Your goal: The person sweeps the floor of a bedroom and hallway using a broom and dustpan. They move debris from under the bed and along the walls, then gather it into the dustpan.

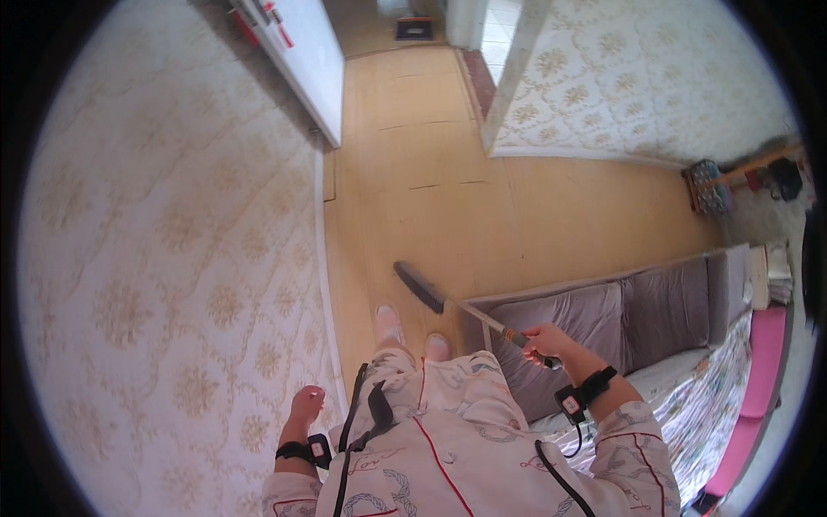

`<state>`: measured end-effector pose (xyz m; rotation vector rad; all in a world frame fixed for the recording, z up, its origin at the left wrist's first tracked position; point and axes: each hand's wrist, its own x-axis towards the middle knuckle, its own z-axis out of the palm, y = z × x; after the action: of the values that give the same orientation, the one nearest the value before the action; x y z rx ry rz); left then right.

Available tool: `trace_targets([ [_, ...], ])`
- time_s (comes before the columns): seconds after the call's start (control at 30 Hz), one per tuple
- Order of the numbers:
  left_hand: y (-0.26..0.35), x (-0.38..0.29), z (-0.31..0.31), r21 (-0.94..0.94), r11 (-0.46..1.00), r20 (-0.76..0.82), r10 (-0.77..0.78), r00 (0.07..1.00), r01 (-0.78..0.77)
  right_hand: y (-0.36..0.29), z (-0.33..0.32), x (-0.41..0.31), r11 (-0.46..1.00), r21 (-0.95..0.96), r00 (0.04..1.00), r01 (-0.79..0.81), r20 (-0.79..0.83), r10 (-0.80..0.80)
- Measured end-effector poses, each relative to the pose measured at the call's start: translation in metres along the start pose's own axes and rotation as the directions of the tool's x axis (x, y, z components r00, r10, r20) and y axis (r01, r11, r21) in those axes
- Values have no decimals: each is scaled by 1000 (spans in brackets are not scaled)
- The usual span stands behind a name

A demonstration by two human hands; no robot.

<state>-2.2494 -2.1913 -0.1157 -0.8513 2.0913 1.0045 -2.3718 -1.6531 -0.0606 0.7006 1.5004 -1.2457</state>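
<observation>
My right hand [544, 342] is closed around the handle of a broom [481, 315]. The broom's grey bristle head [420, 287] is at floor level just ahead of my feet, slanting across the wooden floor [426, 213]. Beside my left hip, my left hand [307, 404] hangs near the patterned wall with its fingers curled; nothing shows in it. Both forearms carry a black strap with a small device.
A grey cushioned sofa [562, 323] lies to my right, beside a bed with a pink headboard [762, 362]. Papered walls [161, 258] flank the floor. Ahead, a white door [310, 77] stands open near a doorway, with a dark box-like object [413, 29] beyond.
</observation>
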Motion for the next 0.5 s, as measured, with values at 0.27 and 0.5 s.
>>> trace_targets([
  [0.27, 79, 136, -42, 516, 780, 253, 257, 933, -355, -33, -14, -53, 987, 45, 986, 153, -80, -149],
  [0.5, 262, 269, -61, 238, 919, 274, 246, 930, -313, 4, 27, -84, 999, -6, 962, 36, -272, -36],
])
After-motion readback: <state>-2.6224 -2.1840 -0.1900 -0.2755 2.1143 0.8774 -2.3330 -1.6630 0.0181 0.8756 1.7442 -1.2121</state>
